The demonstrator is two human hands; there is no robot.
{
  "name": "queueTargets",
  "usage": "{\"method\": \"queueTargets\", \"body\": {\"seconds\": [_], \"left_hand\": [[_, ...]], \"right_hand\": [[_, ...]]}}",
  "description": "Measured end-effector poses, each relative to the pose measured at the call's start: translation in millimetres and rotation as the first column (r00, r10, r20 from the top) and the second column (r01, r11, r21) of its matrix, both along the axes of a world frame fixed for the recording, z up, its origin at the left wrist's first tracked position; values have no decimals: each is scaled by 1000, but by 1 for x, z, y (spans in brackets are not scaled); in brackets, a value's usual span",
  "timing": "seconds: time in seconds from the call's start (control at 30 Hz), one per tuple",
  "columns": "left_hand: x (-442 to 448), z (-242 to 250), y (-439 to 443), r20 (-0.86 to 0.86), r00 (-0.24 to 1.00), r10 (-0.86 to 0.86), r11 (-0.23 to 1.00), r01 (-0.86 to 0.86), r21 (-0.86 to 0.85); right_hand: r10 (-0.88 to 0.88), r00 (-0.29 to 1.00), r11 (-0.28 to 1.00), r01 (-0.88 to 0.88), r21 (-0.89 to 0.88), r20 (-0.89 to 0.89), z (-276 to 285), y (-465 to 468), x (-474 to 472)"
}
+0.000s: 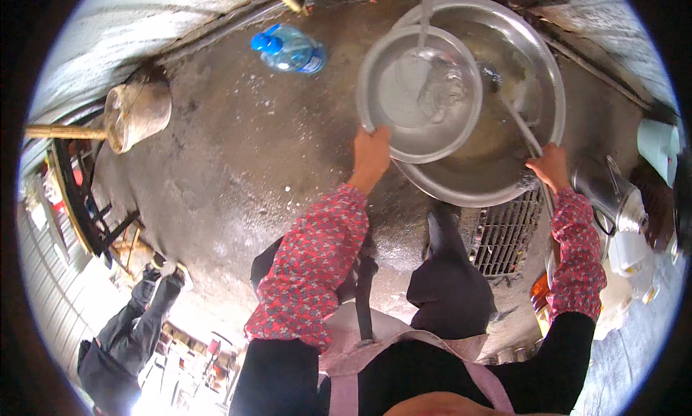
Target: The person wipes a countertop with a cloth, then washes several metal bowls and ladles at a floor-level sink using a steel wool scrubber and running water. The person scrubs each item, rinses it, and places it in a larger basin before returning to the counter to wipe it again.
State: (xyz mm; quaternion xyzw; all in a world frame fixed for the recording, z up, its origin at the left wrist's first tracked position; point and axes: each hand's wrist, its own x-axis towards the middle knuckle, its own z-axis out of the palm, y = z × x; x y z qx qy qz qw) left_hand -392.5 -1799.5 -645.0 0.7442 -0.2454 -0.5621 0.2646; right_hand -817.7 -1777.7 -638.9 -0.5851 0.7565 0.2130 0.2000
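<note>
My left hand (372,156) grips the near rim of a small metal basin (472,126), tilted over the left part of a large metal basin (559,91). A stream of water (425,16) falls from above into the small basin. My right hand (549,164), by the large basin's right rim, is closed around a long thin handle (520,121); its far end reaches into the large basin, where its head is blurred. The large basin holds some cloudy water. Red flowered sleeve covers are on both forearms.
A blue-capped plastic bottle (292,51) and a worn bucket (140,113) stand on the wet floor. A metal drain grate (505,235) lies near my feet. At right are a metal kettle (603,189) and a pale blue container (657,145). Another person's legs (143,313) show lower left.
</note>
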Motion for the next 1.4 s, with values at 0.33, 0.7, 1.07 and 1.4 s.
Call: {"method": "queueTargets", "body": {"seconds": [0.33, 0.7, 1.07, 1.4], "left_hand": [[5, 1, 50, -71, 997, 15, 998, -19, -64], [116, 18, 142, 218, 976, -12, 977, -36, 212], [264, 106, 230, 235, 898, 372, 854, -430, 292], [485, 139, 201, 250, 858, 449, 861, -490, 134]], "right_hand": [[-232, 946, 972, 234, 17, 225, -89, 54, -112], [68, 930, 991, -105, 84, 362, -48, 118, 16], [-235, 891, 959, 148, 243, 387, 78, 84, 239], [-404, 831, 904, 298, 308, 382, 87, 75, 451]]}}
